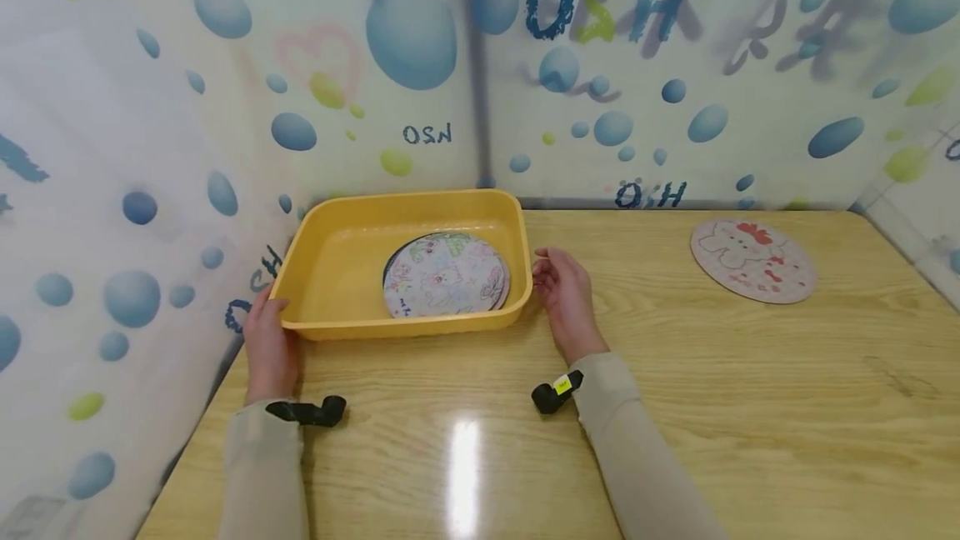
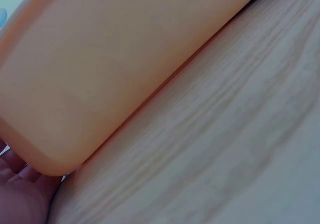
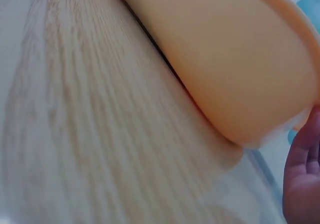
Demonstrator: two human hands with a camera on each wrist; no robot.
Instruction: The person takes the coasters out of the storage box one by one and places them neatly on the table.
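Observation:
A yellow plastic tray [image 1: 337, 265] sits at the back left of the wooden table. Inside it, toward the right, lie round printed mats [image 1: 446, 277], overlapping in a small stack. My left hand [image 1: 270, 348] grips the tray's front left corner, thumb over the rim and fingers along the outer side. In the left wrist view, the fingers [image 2: 15, 171] reach behind the corner. Beside the tray's right wall is my right hand [image 1: 566, 298], its fingers loosely bent and fingertips close to the rim. The right wrist view has that hand [image 3: 303, 179] just past the tray's corner.
Another round mat [image 1: 753, 261], pink with a cartoon animal, lies at the back right of the table [image 1: 750, 407]. A patterned curtain [image 1: 637, 107] closes off the back and left sides. Black wrist cameras [image 1: 318, 411] sit on both cuffs.

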